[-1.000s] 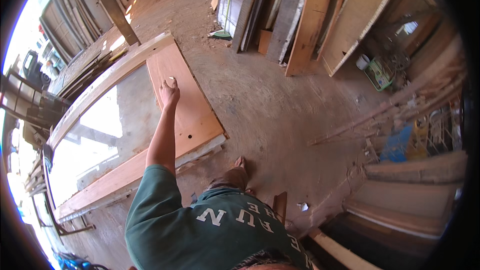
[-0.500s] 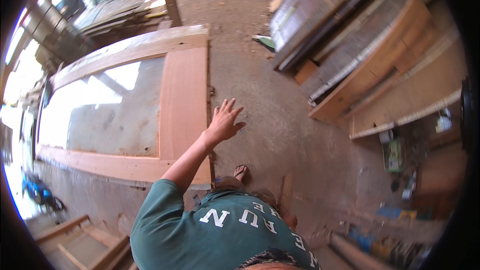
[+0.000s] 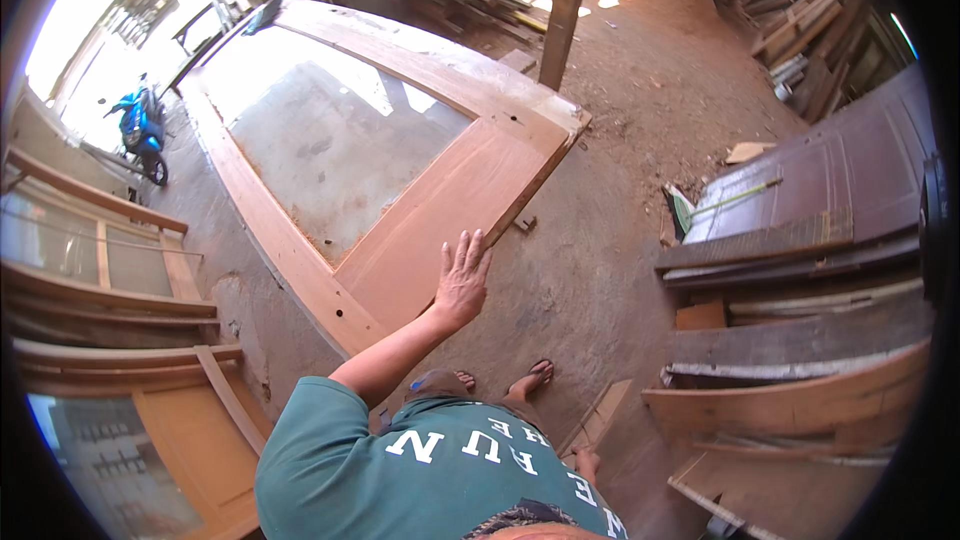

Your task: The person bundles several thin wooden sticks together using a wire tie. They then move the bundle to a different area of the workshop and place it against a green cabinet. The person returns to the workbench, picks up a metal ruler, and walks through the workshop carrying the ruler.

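Note:
My left hand [image 3: 462, 282], fingers stretched out and nothing in it, is over the near edge of a large wooden door [image 3: 425, 205] with a glass pane. Whether the palm touches the wood, I cannot tell. The door lies flat and raised, its broad bare rail towards me, with small dark holes in the frame. Low beside my body, my right hand [image 3: 587, 462] looks curled; its fingers are partly hidden. A narrow brown board [image 3: 602, 414] shows right by it, and I cannot tell whether the hand grips it.
Framed glass panels [image 3: 190, 430] stand at the left. Stacked boards [image 3: 790, 380] and a dark panelled door [image 3: 800, 180] line the right. A wooden post [image 3: 566, 15] rises past the door's far corner. A blue motorbike [image 3: 140, 125] is parked far left.
The view has turned left, so the door now slants and more of the left side shows. My left hand has come from beside the door's edge to over it.

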`<state>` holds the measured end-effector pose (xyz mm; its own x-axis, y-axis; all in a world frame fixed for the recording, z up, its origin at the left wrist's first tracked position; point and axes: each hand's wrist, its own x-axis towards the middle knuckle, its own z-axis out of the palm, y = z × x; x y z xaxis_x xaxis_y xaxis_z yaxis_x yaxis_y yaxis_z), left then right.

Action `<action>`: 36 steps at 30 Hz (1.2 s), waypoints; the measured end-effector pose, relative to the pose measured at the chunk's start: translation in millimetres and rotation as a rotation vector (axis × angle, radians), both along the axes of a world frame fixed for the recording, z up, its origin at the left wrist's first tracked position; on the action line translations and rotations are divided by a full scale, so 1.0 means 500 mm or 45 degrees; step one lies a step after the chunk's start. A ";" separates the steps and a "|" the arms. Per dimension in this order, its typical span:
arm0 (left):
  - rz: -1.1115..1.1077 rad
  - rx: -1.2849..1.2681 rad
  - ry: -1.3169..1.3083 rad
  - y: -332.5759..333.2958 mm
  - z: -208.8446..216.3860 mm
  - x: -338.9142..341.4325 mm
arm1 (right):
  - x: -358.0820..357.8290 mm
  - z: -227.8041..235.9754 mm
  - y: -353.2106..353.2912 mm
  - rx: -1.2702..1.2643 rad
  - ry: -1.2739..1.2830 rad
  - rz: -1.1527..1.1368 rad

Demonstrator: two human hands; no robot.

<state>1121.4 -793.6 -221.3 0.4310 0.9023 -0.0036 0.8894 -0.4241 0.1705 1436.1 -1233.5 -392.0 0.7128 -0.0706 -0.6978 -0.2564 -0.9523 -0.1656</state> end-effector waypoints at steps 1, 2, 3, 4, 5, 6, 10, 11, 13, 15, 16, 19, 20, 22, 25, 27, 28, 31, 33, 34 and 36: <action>0.024 -0.022 -0.014 0.000 0.016 0.005 | 0.018 0.032 0.043 0.008 0.039 0.005; 0.045 -0.040 -0.033 0.000 0.032 0.010 | 0.054 0.024 0.064 0.031 0.072 0.008; 0.109 -0.010 -0.019 0.000 0.032 0.015 | 0.087 0.019 0.081 0.051 0.106 0.009; 0.170 0.007 -0.069 0.003 0.039 0.020 | 0.128 0.010 0.091 0.063 0.133 0.018; 0.220 0.010 -0.129 0.001 0.041 0.030 | 0.176 -0.023 0.086 0.053 0.136 0.048; 0.269 0.008 -0.187 -0.001 0.039 0.039 | 0.219 -0.070 0.082 0.039 0.139 0.077; 0.487 0.092 -0.143 0.004 0.016 0.092 | 0.301 -0.050 0.148 -0.034 0.135 0.297; 0.527 0.121 -0.136 0.005 0.015 0.103 | 0.318 -0.041 0.166 -0.072 0.136 0.416; 0.607 0.088 -0.149 0.011 0.021 0.124 | 0.346 -0.023 0.204 -0.148 0.134 0.650; 0.660 0.044 -0.160 0.033 0.037 0.154 | 0.365 0.002 0.242 -0.146 0.186 0.642; 0.705 0.015 -0.153 0.039 0.050 0.162 | 0.375 0.018 0.265 -0.150 0.216 0.654; 0.783 0.037 -0.158 0.065 0.066 0.199 | 0.414 0.044 0.336 -0.047 0.209 0.638; 0.797 0.061 -0.162 0.080 0.069 0.217 | 0.428 0.051 0.358 -0.012 0.209 0.647; 0.749 0.160 -0.238 0.123 0.075 0.260 | 0.453 0.050 0.425 -0.004 0.198 0.693; 0.674 0.236 -0.342 0.217 0.090 0.335 | 0.488 0.034 0.540 -0.017 0.172 0.763; 0.628 0.255 -0.431 0.298 0.103 0.385 | 0.511 0.024 0.637 -0.014 0.147 0.811; 0.606 0.255 -0.476 0.338 0.108 0.405 | 0.520 0.021 0.685 -0.010 0.141 0.838; 0.469 0.190 -0.518 0.449 0.127 0.468 | 0.536 0.016 0.830 -0.007 0.120 0.893; 0.379 0.139 -0.523 0.495 0.139 0.510 | 0.548 0.012 0.917 -0.001 0.110 0.919; 0.333 0.061 -0.530 0.512 0.146 0.529 | 0.567 0.012 0.948 -0.002 0.105 0.934; 0.239 0.028 -0.519 0.565 0.124 0.565 | 0.609 -0.003 1.004 0.003 0.090 0.947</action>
<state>1403.8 -511.0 -159.1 0.2218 0.9631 0.1525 0.8136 -0.2690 0.5154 1740.5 -731.4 -393.3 0.5254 0.4141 -0.7432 0.4453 -0.8782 -0.1745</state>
